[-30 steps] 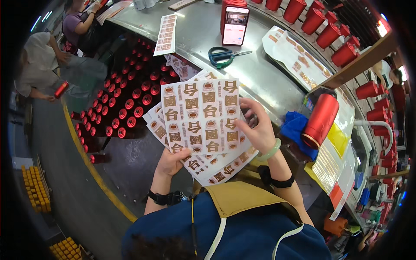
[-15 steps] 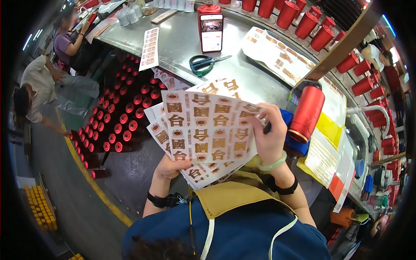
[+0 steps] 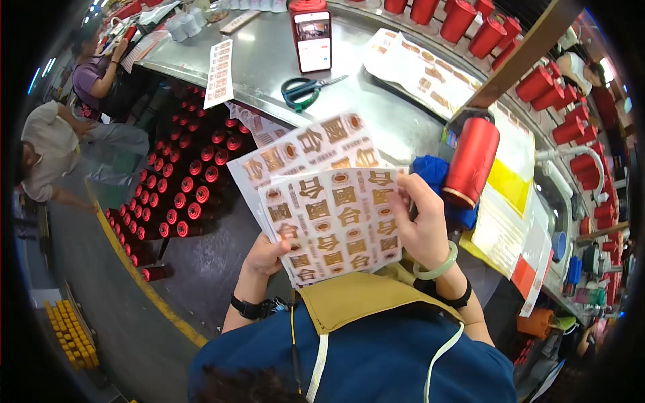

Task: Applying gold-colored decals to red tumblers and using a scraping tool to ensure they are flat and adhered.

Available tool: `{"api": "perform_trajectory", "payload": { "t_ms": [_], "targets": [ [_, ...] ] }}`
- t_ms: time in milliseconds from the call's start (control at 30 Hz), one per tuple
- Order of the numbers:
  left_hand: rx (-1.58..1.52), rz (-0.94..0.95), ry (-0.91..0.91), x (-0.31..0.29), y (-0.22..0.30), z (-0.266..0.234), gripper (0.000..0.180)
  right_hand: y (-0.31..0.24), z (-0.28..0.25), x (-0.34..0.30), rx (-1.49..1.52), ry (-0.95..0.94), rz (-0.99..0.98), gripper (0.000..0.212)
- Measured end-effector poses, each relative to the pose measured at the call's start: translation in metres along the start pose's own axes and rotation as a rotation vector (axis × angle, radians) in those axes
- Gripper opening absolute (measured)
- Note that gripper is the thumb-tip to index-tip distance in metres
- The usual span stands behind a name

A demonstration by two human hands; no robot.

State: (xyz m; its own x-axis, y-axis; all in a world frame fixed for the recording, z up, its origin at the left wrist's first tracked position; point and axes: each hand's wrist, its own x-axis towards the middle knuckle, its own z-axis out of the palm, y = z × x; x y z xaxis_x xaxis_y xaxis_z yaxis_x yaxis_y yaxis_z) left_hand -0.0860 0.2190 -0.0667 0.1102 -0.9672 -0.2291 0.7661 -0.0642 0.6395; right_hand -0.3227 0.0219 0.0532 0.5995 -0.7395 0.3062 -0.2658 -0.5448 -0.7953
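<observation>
My left hand point(image 3: 263, 256) is closed on the lower left edge of a stack of sticker sheets point(image 3: 336, 228), its thumb lying on top. The sheets are white, printed with gold-brown characters and small round emblems. At the right edge of the front sheet, my right hand point(image 3: 426, 225) pinches the paper between thumb and curled fingers. A second sheet point(image 3: 339, 144) sticks out behind the front one. Just right of my right hand, a red bottle point(image 3: 474, 161) lies tilted over a blue cloth point(image 3: 430, 173).
Dark-handled scissors point(image 3: 304, 93) and a phone point(image 3: 314, 43) leaning on a red bottle stand on the metal table point(image 3: 259, 74). Another sticker strip point(image 3: 219, 74) overhangs its edge. Many red-capped bottles point(image 3: 180, 200) stand on the left. Two people work there.
The front sheet has come down and tilts flatter, baring more of the sheet behind it. Both hands keep hold. The person at far left has moved back from the bottles.
</observation>
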Motion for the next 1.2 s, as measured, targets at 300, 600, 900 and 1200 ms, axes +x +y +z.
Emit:
{"api": "perform_trajectory", "payload": {
  "t_ms": [300,600,900,1200],
  "targets": [
    [0.047,0.067,0.021,0.006,0.007,0.001,0.077,0.007,0.009,-0.032,0.076,-0.035,0.273,0.040],
    [0.072,0.097,0.017,0.008,0.005,-0.002,0.088,0.032,0.024,-0.034,0.203,0.004,0.254,0.039],
    [0.074,0.181,-0.118,0.013,-0.005,-0.015,0.121,0.020,0.007,-0.037,0.386,-0.135,0.265,0.026],
    [-0.078,0.087,-0.097,0.019,0.001,-0.001,0.130,0.019,-0.013,-0.040,0.329,-0.412,0.110,0.027]
  ]
}}
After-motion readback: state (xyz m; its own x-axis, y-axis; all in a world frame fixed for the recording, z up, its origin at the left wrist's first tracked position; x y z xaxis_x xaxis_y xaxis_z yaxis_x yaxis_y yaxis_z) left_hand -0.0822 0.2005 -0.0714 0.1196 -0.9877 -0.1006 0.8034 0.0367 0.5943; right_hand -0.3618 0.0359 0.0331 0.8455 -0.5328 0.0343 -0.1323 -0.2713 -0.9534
